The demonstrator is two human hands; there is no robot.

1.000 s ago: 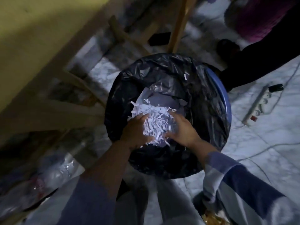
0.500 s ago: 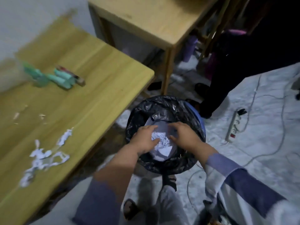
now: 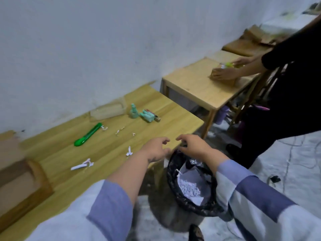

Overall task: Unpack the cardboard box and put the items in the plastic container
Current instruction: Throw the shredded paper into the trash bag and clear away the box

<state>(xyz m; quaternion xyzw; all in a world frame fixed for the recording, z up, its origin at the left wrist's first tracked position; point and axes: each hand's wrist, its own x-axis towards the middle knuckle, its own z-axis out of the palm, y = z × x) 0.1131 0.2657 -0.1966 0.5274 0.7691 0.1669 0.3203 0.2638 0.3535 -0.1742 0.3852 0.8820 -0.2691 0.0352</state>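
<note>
The open cardboard box point(image 3: 20, 181) sits at the left end of the wooden table point(image 3: 111, 150). A clear plastic container point(image 3: 108, 110) stands by the wall. Beside it lie small teal items point(image 3: 146, 115) and one upright teal piece point(image 3: 134, 111). My left hand point(image 3: 156, 148) and my right hand point(image 3: 191, 145) hover empty over the table's near corner, fingers loosely curled, above a bin with a black liner point(image 3: 189, 186) that holds shredded white paper point(image 3: 188, 186).
A green utility knife point(image 3: 87, 134) and scraps of white paper point(image 3: 83, 165) lie on the table. Another person point(image 3: 286, 94) handles a box point(image 3: 224, 78) on a second table point(image 3: 205, 86) to the right. Cables point(image 3: 295, 160) run across the floor.
Both hands let the shredded paper fall into the bin and rose out of it. My view lifted from the bin toward the table.
</note>
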